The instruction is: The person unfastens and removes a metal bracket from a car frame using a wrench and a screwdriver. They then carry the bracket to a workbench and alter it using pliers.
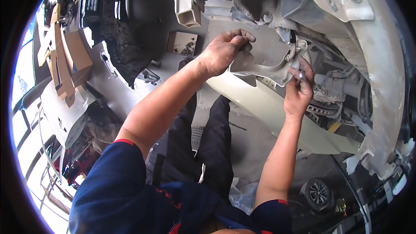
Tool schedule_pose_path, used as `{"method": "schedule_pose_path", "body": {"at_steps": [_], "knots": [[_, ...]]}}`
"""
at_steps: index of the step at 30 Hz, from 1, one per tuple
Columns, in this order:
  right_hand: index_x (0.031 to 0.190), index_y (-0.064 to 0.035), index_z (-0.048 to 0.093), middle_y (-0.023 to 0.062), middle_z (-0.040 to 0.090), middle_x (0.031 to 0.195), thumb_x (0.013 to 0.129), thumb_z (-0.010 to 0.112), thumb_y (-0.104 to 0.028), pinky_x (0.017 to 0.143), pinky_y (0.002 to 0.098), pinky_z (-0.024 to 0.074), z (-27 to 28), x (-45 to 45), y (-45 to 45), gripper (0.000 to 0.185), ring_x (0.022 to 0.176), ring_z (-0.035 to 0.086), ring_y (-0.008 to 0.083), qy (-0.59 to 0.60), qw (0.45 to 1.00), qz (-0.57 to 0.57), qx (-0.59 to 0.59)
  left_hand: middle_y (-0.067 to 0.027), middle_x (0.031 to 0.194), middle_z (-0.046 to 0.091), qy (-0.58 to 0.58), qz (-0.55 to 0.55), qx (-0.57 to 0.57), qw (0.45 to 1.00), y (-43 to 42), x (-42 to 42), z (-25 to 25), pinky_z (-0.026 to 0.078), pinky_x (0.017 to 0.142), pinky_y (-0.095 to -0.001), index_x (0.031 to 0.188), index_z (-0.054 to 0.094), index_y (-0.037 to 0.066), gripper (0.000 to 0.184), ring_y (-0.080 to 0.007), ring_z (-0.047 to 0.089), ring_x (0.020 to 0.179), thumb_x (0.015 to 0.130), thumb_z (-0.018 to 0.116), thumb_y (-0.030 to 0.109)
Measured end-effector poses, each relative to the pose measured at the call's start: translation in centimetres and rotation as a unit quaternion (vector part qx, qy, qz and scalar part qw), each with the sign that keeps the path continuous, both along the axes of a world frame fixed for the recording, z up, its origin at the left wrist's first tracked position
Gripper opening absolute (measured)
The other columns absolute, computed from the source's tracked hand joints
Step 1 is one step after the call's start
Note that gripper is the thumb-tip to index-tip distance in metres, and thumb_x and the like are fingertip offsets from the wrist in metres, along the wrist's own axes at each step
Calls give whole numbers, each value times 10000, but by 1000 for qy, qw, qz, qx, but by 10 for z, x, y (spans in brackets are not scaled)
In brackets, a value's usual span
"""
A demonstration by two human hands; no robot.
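Note:
My left hand (227,51) is closed, thumb and fingers pinched at the upper left end of a curved, pale grey bracket-like part (264,70). The part spans the gap between my two hands, close to the car's underside. At its right end my right hand (300,87) is closed, with a small shiny metal piece (302,76) between the fingers. I cannot make out its exact kind. Just above that hand are a hose and fitting (292,51) on the car.
A pale green body panel (264,108) slants below my hands. Bare car frame (368,56) curves along the right, beside a mechanical unit (336,89). On the floor is a box of small fasteners (183,43). Cardboard (71,56) and a black bumper (117,39) are at left.

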State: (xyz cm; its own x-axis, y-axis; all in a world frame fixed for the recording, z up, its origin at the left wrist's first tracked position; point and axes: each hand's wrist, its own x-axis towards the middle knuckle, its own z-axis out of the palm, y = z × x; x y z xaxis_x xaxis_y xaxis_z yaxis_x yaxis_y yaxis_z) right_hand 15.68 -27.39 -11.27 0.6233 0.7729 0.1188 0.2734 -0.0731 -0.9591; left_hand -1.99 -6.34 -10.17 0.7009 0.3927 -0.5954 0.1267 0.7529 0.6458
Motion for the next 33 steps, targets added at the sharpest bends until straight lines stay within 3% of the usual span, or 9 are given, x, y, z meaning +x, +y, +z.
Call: {"method": "schedule_pose_path", "body": {"at_steps": [4, 8, 9, 12, 16, 20, 23, 27, 33], "knots": [[1176, 17, 680, 166, 534, 1537, 1010, 535, 113, 941, 310, 553, -9, -14, -1, 241, 1186, 709, 250, 74, 996, -50, 20, -48, 927, 631, 56, 147, -107, 982, -7, -9, -26, 563, 775, -310, 1190, 642, 18, 228, -186, 676, 812, 1119, 507, 188], [1217, 40, 683, 54, 663, 1171, 1058, 621, -40, 701, 215, 467, -13, -40, -12, 189, 780, 593, 71, 173, 966, -191, -7, -35, 1000, 653, 47, 103, -155, 981, -26, -51, -57, 587, 834, -311, 1181, 659, 32, 161, -149, 671, 897, 1029, 652, 83], [1246, 27, 684, -38, 566, 853, 1064, 614, -87, 583, 213, 358, 1, -55, -5, 226, 626, 398, 40, 256, 937, -238, 11, -31, 1005, 660, 40, 93, -185, 978, -33, -63, -54, 583, 861, -314, 1189, 661, 34, 189, -147, 663, 894, 1009, 682, 86], [1260, 6, 685, -76, 450, 728, 1068, 590, -103, 547, 234, 321, -3, -99, -11, 240, 599, 375, 39, 354, 884, -304, 20, -43, 1031, 660, 71, -44, -27, 996, -61, -89, -56, 568, 907, -355, 1250, 651, 67, 276, -182, 660, 958, 1100, 544, 273], [1343, -13, 652, -13, 564, 839, 1078, 552, -152, 698, 285, 441, -20, -178, -17, 316, 747, 496, 86, 410, 885, -220, 17, -119, 1284, 660, 9, -16, -249, 968, -77, -111, -41, 509, 1069, -410, 1425, 581, 14, 531, -259, 643, 1186, 1147, 389, 423], [1363, -10, 663, 102, 686, 1275, 1085, 521, -212, 942, 335, 517, -43, -243, -1, 371, 1124, 639, 173, 480, 837, -256, 52, -118, 1637, 459, -29, -166, -128, 978, -76, -150, -33, 330, 1244, -421, 1646, 363, 52, 679, -261, 461, 1490, 1138, 294, 499], [1311, -3, 677, 98, 710, 1263, 1079, 517, -183, 956, 307, 501, -77, -286, -5, 335, 1115, 652, 169, 535, 795, -279, 58, -63, 1776, 252, -6, -237, -118, 964, -69, -184, -36, 196, 1289, -439, 1720, 226, 138, 760, -235, 263, 1611, 1115, 297, 592], [1186, -10, 709, 73, 720, 1032, 1039, 585, -112, 789, 300, 505, -114, -334, -17, 218, 893, 648, 145, 636, 706, -287, 121, -60, 1754, 320, 67, -302, -153, 939, -54, -219, -32, 279, 1246, -440, 1716, 233, 149, 885, -241, 324, 1589, 1056, 370, 722], [1039, -34, 679, 4, 588, 720, 1021, 645, -155, 487, 268, 432, -224, -409, -100, 127, 537, 520, 86, 575, 753, -292, -132, -123, 1201, 733, 269, -325, -120, 899, -79, -299, -106, 556, 944, -358, 1361, 603, -7, 430, -204, 698, 1022, 1143, 398, 302]]}}
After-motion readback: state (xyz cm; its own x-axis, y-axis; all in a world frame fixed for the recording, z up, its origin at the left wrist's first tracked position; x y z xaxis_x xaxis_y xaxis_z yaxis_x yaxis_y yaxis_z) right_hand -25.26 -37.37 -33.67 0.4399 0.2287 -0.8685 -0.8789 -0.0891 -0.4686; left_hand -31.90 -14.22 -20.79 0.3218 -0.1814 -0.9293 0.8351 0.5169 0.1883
